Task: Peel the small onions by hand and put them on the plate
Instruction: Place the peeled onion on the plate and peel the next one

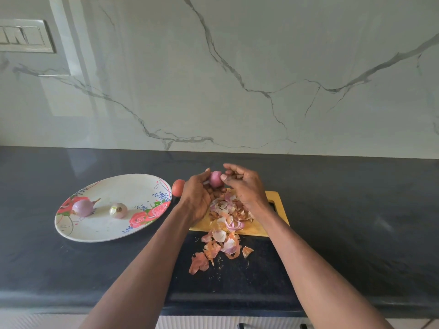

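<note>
Above dark counter, left hand cups onion; right hand's curled grip touches it.

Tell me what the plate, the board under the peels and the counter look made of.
Plate: glossy white with printed roses, probably melamine or glazed ceramic; cannot tell which.
Board: pale yellow-brown with a handle slot, probably wood or bamboo.
Counter: dark, finely speckled, polished, likely granite.

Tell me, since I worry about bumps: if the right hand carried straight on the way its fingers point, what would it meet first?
Probably the peeled onion held in the left hand; the right hand points leftward at it, nearly touching, though depth is unclear.
</note>
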